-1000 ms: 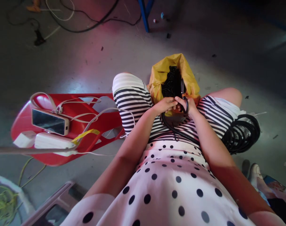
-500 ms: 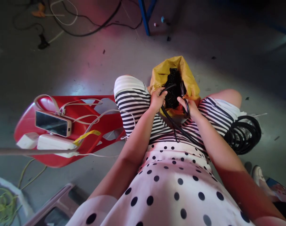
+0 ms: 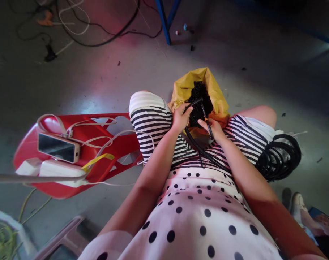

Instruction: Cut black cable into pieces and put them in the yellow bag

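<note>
My left hand (image 3: pixel 181 117) is closed around a black rubber hose (image 3: pixel 197 147), its short free end pointing over the mouth of a yellow bag (image 3: pixel 180 88). The hose's other part runs down across my lap toward the right. In my right hand (image 3: pixel 213 129) is a pair of scissors (image 3: pixel 208 124) with dark handles; the blades point up and meet the hose near its free end. Dark cut pieces (image 3: pixel 194 117) fill the bag, which stands between my knees. A coil of black hose (image 3: pixel 280 157) hangs beside my right knee.
To the left, a red plastic stool (image 3: pixel 58 191) bears a phone (image 3: pixel 58 147), a white box (image 3: pixel 61 171) and pale cords. A blue metal leg (image 3: pixel 163 23) stands ahead, with cables (image 3: pixel 110 39) on the floor. A grey stool (image 3: pixel 61 234) is at lower left.
The scissors have moved left from beside the hose to its free end, and my right hand has shifted slightly left with them. My left hand stays closed on the hose.
</note>
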Demonstrator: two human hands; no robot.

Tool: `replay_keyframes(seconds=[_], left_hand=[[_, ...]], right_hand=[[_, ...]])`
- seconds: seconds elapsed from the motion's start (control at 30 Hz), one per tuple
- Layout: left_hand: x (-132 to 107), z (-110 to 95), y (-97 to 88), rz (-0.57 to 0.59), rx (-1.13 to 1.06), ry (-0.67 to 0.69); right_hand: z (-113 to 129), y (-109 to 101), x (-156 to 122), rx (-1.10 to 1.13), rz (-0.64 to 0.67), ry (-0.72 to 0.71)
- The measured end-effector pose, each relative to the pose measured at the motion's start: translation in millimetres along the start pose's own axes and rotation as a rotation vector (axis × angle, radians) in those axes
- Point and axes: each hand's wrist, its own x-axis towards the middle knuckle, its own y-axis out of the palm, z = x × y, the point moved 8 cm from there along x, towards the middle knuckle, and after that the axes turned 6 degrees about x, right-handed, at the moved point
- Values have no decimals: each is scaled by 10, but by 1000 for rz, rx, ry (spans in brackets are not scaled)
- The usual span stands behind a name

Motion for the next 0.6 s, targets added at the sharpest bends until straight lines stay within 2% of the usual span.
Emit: replay_keyframes(seconds=[0.1,0.27,0.6], left_hand=[[-9,9,24,26,6,-11],[-55,2,132,164,31,-33],[-93,-70,158,195,-8,-20]], right_hand=[[-4,9,30,17,20,12],[19,13,42,35,35,3],[7,-5,63,57,26,5]])
